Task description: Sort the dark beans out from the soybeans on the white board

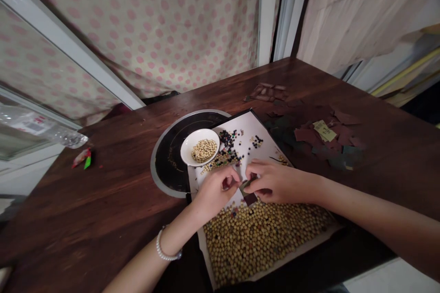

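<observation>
A white sheet [245,130] lies on the dark wooden table [103,197], covered near me with a big heap of yellow soybeans [254,238]. A smaller scatter of black and mixed beans [229,146] lies farther up the sheet. A white bowl [200,146] holds sorted soybeans. My left hand [215,190] is curled with fingertips pinched just above the heap. My right hand [277,181] is closed beside it, and both touch a small dark card piece [248,192] between them.
A round black inset plate [168,165] sits under the bowl. Torn dark paper scraps [323,139] and a yellow slip [325,130] lie at the right. A plastic bottle [41,128] and a red-green wrapper [82,158] rest at the left.
</observation>
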{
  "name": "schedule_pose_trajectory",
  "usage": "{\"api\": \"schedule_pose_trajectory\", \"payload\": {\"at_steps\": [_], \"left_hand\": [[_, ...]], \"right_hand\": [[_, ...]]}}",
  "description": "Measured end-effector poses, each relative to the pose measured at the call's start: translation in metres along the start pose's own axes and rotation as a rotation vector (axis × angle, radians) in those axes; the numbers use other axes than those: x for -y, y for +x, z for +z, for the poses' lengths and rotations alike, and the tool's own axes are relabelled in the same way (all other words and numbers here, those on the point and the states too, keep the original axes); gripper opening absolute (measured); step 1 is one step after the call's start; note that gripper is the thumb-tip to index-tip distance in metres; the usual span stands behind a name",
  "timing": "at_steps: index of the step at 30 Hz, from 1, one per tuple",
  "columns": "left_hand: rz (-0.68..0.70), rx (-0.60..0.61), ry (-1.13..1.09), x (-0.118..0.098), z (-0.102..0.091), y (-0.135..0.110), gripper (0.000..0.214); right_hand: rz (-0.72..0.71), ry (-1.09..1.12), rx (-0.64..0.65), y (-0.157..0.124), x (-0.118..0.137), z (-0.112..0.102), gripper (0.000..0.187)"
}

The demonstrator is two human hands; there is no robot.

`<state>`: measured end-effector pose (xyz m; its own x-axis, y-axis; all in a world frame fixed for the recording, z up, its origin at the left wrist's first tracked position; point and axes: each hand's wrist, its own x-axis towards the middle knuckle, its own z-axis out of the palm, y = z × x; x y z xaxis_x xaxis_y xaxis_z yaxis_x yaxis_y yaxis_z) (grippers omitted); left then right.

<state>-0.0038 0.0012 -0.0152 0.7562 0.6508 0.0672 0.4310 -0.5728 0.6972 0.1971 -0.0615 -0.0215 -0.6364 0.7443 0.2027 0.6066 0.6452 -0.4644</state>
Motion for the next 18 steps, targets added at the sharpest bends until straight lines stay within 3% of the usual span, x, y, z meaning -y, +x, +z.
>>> {"api": "schedule_pose_trajectory", "payload": {"at_steps": [7,14,18], "left_hand": [[-0.007,-0.012,-0.016,-0.0014,0.0013,-0.0001,0.007],[0.077,0.144,0.031,-0.006,0.0014,-0.0036,0.014],[0.099,0.128,0.101,-0.005,0.002,-0.0032,0.016]], "right_hand": [[0.021,-0.03,-0.028,-0.0049,-0.0021,-0.0014,0.021],[0.031,-0.04,-0.038,-0.0055,-0.003,-0.0003,0.02],[0.039,-0.033,-0.039,-0.0052,-0.0036,-0.0008,0.021]]}}
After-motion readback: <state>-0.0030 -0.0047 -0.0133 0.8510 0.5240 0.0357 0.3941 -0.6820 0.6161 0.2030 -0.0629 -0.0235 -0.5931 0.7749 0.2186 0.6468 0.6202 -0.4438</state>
